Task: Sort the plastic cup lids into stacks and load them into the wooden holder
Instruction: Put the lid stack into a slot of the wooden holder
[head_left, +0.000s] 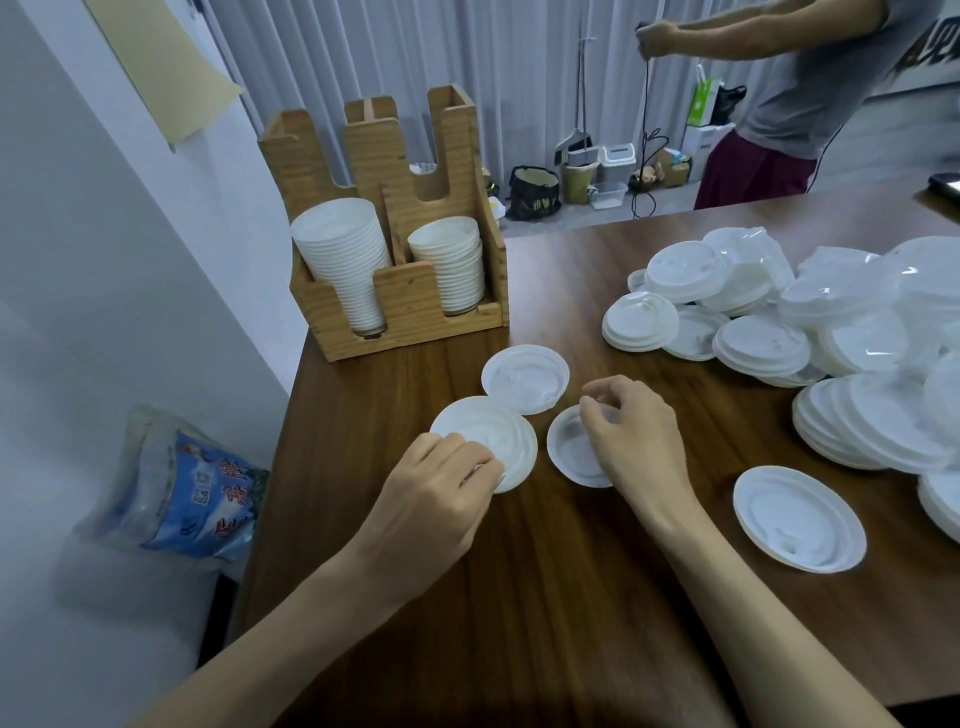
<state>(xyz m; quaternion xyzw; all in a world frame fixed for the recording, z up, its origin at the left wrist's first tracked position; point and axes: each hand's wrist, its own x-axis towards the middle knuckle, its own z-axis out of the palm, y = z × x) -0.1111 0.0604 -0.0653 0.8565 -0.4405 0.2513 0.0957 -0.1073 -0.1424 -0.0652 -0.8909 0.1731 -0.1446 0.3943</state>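
Observation:
A wooden holder (415, 299) stands at the table's far left corner with two stacks of white lids (343, 254) in its front slots. Three separate white lids lie in front of it. My left hand (431, 499) pinches the near edge of the left lid (493, 431). My right hand (634, 431) hovers with curled fingers over a smaller lid (569, 449); whether it touches it I cannot tell. A third lid (524, 379) lies just behind these. A big loose heap of lids (810, 332) covers the right side, with one single lid (800, 519) nearer me.
The dark wooden table (545, 597) ends at its left edge by a white wall. A blue printed plastic bag (197, 493) sits below on the left. A person (789, 104) stands beyond the table at the far right, holding a cable. A phone (945, 184) lies at the right edge.

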